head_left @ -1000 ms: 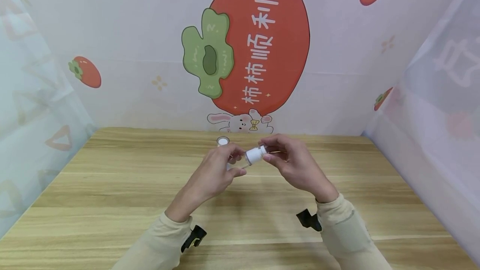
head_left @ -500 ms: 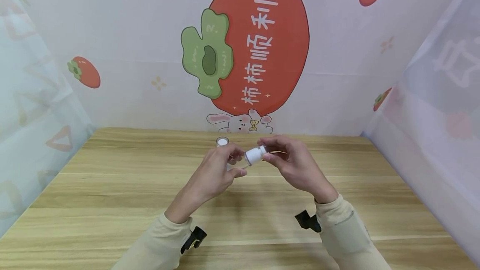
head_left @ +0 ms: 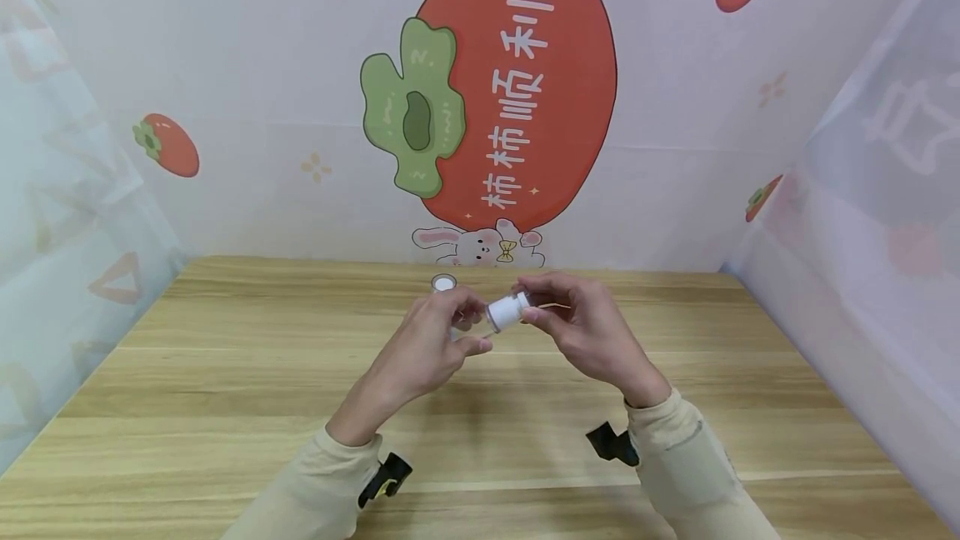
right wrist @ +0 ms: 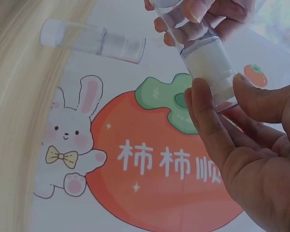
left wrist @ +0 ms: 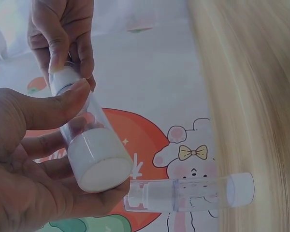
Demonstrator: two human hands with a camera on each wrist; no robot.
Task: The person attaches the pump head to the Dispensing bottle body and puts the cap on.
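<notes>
Both hands hold a clear bottle (head_left: 506, 312) with white parts, tilted above the table. My left hand (head_left: 427, 348) grips its clear section, thumb on one side and fingers on the other; the left wrist view shows this end's white base (left wrist: 108, 173). At the other end, my right hand (head_left: 592, 332) pinches the white and clear tip between thumb and fingers, seen closely in the right wrist view. A second clear bottle (right wrist: 87, 39) of like shape stands upright on the table behind the left hand, partly hidden by it in the head view.
The wooden table (head_left: 247, 373) reaches back to a wall sheet (head_left: 285, 207) printed with persimmons and a rabbit. Pale sheets hang along the left (head_left: 75, 215) and right (head_left: 877, 265) sides. Dark wrist mounts (head_left: 386, 477) sit at both cuffs.
Almost nothing differs. Hands and held bottle drift very slightly left in the head view, along with the whole scene; both grips look the same.
</notes>
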